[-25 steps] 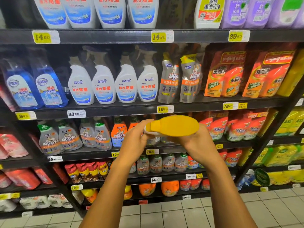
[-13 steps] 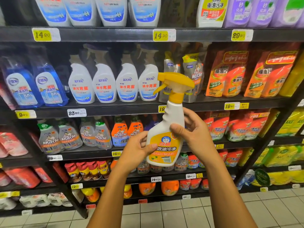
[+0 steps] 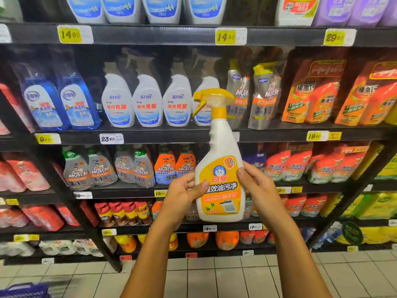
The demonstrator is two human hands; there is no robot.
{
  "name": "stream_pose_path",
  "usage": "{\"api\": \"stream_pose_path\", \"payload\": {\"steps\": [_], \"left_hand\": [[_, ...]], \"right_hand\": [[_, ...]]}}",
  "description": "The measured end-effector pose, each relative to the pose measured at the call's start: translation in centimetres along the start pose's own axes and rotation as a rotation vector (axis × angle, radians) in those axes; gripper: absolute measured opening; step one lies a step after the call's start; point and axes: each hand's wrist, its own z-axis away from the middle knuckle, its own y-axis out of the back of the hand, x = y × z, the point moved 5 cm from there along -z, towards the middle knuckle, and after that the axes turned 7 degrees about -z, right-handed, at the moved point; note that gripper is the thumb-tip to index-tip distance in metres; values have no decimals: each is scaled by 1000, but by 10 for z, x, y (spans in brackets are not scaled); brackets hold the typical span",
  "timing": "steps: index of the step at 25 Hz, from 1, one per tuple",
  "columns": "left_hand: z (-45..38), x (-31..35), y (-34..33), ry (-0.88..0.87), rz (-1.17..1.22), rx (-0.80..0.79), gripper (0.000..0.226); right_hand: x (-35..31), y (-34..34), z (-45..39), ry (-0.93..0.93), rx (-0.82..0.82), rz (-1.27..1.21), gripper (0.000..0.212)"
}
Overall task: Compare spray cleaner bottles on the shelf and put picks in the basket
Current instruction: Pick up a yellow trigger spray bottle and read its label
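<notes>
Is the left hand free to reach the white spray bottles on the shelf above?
Probably not yet: the left hand grips the yellow-capped spray bottle together with the right hand.

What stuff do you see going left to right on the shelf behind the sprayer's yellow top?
Blue bottles → white spray bottles → the held bottle's yellow trigger → silver Mr Muscle pouches → orange refill packs.

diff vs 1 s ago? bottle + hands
The yellow-trigger spray bottle was tipped top-first toward the camera; it now stands upright with its orange label facing the camera. The left hand and right hand kept their grip, now on the lower body. The shelves and their stock are unchanged.
</notes>
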Motion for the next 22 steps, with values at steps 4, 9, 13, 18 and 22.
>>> {"api": "stream_pose_path", "payload": {"steps": [4, 9, 13, 18, 22], "left_hand": [[4, -1, 3, 2, 50, 12, 41], [2, -4, -6, 41, 71, 124, 44], [3, -10, -22, 60, 125, 78, 37], [6, -18, -32, 143, 365, -48, 31], [11, -22, -47, 263, 476, -132, 43]], "right_hand": [[1, -3, 2, 28, 0, -6, 31], [2, -9, 6, 121, 76, 1, 29], [-10, -10, 9, 196, 97, 62, 32], [-17, -10, 7, 155, -5, 194, 28], [7, -11, 3, -35, -85, 143, 40]]}}
